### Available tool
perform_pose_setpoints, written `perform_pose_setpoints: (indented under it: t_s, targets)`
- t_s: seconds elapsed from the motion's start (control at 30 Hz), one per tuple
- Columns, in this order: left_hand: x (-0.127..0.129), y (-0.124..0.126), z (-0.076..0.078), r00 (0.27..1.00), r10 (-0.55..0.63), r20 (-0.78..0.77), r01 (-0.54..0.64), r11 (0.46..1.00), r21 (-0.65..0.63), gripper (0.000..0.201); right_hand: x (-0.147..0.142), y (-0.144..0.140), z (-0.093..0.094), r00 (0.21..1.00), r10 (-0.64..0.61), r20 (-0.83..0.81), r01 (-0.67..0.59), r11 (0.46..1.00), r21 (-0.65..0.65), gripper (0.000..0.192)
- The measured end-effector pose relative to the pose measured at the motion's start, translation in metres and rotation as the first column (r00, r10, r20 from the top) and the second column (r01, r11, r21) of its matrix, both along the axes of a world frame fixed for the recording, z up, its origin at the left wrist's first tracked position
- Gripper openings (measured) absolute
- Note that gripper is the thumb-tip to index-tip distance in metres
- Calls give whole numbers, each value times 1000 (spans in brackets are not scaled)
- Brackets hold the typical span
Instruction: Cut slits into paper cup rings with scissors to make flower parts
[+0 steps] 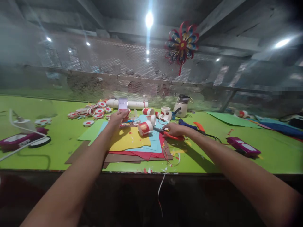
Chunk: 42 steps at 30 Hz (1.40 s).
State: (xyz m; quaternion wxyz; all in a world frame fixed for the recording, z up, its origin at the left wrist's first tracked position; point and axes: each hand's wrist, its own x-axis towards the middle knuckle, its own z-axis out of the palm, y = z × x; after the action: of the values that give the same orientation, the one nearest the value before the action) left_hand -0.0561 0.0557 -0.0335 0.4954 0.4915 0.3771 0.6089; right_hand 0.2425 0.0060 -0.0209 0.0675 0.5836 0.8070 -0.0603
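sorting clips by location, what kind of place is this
Probably a paper-craft workbench in a workshop. Coloured paper sheets are stacked on a green table, cut red paper cups lie about, and a finished paper pinwheel hangs on the perforated screen behind.

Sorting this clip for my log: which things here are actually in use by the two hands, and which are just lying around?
In use:
left hand on small bits beside the yellow paper sheet
right hand on red-handled scissors
red-and-white paper cup on its side, between the hands

Lying about:
red-and-white paper discs
white tube
purple flat devices
hanging paper pinwheel
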Motion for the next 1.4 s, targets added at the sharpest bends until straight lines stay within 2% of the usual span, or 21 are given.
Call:
perform_pose_setpoints:
  t_s: [0.1,0.23,0.43,0.57,0.67,0.8,0.87,1.0,1.17,1.4]
  targets:
    - [0,1,-2,1000,12,-14,-12,1000,16,37,6,4,-2,999,-18,29,17,1000,24,27]
    - [4,-1,2,998,-36,-58,40,996,74,44,9,6,-4,997,-59,50,54,994,92,28]
    - [12,-13,6,980,-80,-182,104,987,123,45,-2,4,-6,989,-138,57,127,977,169,25]
    - [20,-18,3,954,-96,-283,140,980,140,44,-9,-4,2,982,-191,11,181,949,259,24]
    - [22,-20,0,936,-89,-341,146,979,145,44,-20,-11,14,985,-151,-81,170,925,340,26]
    - [23,-21,-2,907,-61,-417,141,976,165,38,-54,-11,19,969,0,-247,110,895,432,26]
    - [22,-22,-2,892,-35,-450,127,976,177,36,-74,-8,11,949,74,-306,86,874,478,28]
    - [22,-22,-3,860,2,-510,111,975,192,36,-100,-9,-16,923,161,-349,64,830,554,31]
    - [24,-21,-6,815,0,-580,137,972,192,39,-96,-14,-40,897,176,-405,107,804,585,32]
    - [25,-17,-15,761,-30,-648,175,971,160,42,-75,-1,-28,800,159,-578,258,779,571,29]
